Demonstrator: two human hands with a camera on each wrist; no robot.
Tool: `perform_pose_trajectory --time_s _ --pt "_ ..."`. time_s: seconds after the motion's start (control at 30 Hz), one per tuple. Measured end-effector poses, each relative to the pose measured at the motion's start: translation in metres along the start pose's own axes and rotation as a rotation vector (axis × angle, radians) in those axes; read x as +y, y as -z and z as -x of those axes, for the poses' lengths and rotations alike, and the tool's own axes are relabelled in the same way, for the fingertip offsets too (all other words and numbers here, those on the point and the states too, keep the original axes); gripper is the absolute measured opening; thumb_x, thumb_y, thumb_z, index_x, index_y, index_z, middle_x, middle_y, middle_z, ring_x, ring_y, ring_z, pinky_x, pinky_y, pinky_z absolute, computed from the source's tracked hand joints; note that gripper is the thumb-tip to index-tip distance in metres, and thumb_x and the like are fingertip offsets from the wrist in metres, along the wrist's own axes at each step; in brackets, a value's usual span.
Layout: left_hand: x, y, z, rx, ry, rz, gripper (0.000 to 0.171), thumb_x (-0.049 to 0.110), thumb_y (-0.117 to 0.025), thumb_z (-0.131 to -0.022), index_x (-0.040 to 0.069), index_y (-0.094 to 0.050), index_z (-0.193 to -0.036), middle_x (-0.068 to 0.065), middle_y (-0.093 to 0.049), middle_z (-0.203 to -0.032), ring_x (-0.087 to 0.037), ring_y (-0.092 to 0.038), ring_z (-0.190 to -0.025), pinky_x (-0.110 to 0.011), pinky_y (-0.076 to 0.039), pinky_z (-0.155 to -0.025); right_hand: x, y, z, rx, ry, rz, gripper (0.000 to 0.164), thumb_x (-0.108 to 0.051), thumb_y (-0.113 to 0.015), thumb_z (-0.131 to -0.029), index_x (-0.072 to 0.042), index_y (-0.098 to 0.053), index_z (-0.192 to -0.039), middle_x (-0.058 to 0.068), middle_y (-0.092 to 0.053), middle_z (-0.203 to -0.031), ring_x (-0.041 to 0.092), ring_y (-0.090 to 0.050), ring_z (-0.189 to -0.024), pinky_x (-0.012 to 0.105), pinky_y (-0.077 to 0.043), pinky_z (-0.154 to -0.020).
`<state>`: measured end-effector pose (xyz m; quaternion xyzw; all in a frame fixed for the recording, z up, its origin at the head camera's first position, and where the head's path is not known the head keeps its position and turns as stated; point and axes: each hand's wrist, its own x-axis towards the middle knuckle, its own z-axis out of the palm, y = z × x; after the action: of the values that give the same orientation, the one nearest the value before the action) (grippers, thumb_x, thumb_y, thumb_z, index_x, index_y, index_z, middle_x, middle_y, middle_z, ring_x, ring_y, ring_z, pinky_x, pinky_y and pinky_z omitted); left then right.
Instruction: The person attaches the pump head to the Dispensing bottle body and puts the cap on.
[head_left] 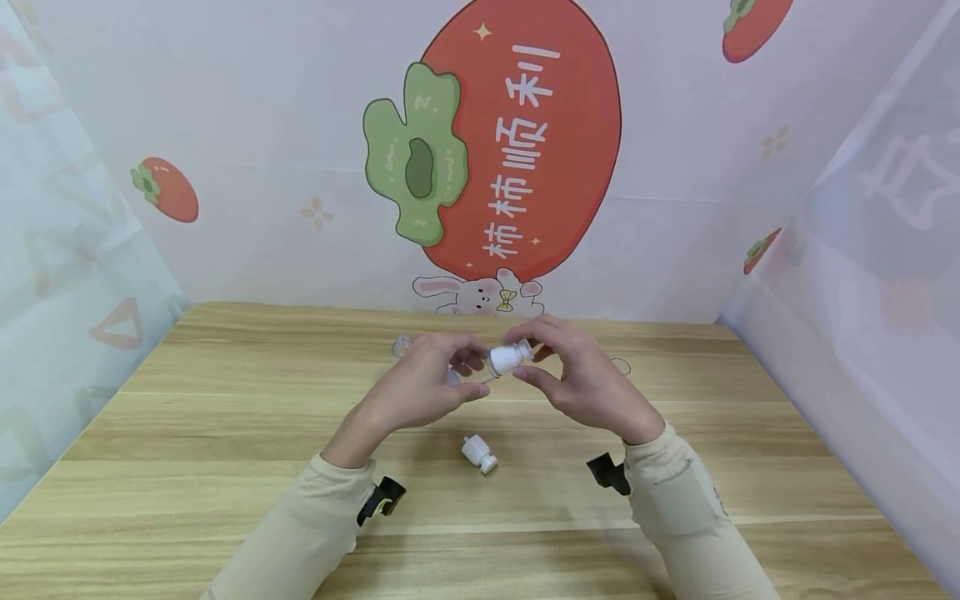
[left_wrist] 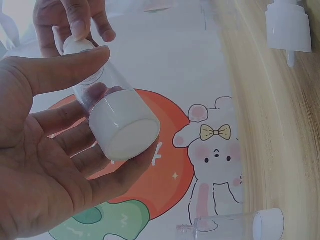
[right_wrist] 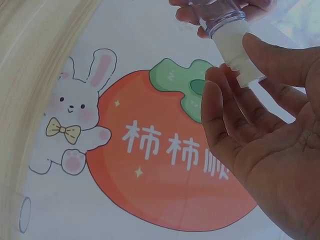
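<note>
Between the two hands a small clear bottle [left_wrist: 125, 122] with a white base lies tilted, a white pump head [right_wrist: 235, 45] at its end. My left hand [head_left: 435, 379] holds the clear body, thumb on one side and fingers curled beneath it in the left wrist view. The right hand [head_left: 581, 379] pinches the white pump head, its thumb on the collar. On the table nearer me lies a second white pump head [head_left: 478, 452], its short tube showing in the left wrist view.
Behind the left hand, a clear bottle [left_wrist: 230, 225] with a white base lies on its side. A clear cylindrical cap [head_left: 621, 365] sits beyond the right hand. The wooden table [head_left: 225, 433] meets a printed cloth backdrop [head_left: 285, 167] at the back and sides.
</note>
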<state>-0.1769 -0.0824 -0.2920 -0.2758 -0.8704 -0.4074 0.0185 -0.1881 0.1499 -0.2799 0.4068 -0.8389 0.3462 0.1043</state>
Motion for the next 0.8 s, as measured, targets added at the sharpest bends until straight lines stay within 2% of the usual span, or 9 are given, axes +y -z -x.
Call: perform_pose_trajectory --time_s 0.33,0.8 --pt "0.0013 -0.0021 0.0012 0.048 0.004 -0.038 0.034 0.008 -0.083 -0.084 0.005 -0.071 -0.116 -0.005 -0.071 -0.104 -0.022 -0.067 -0.094 -0.037 -0.056 -0.084 0.0001 -0.0011 0.0001 -0.001 -0.011 0.004 0.032 0.0 -0.076 -0.089 -0.007 -0.067 -0.118 -0.003 -0.065 -0.108 0.012 -0.061 -0.095 0.034 -0.056 -0.082" --pt "0.0025 -0.0049 0.0007 0.136 -0.042 -0.202 0.034 0.008 -0.087 -0.079 0.007 -0.073 -0.109 -0.002 -0.072 -0.099 -0.019 -0.068 -0.091 -0.039 -0.052 -0.082 0.0002 -0.0041 0.0005 -0.012 -0.083 -0.004 0.024 -0.008 -0.074 -0.094 -0.007 -0.067 -0.117 -0.003 -0.066 -0.106 0.012 -0.062 -0.088 0.034 -0.057 -0.077"
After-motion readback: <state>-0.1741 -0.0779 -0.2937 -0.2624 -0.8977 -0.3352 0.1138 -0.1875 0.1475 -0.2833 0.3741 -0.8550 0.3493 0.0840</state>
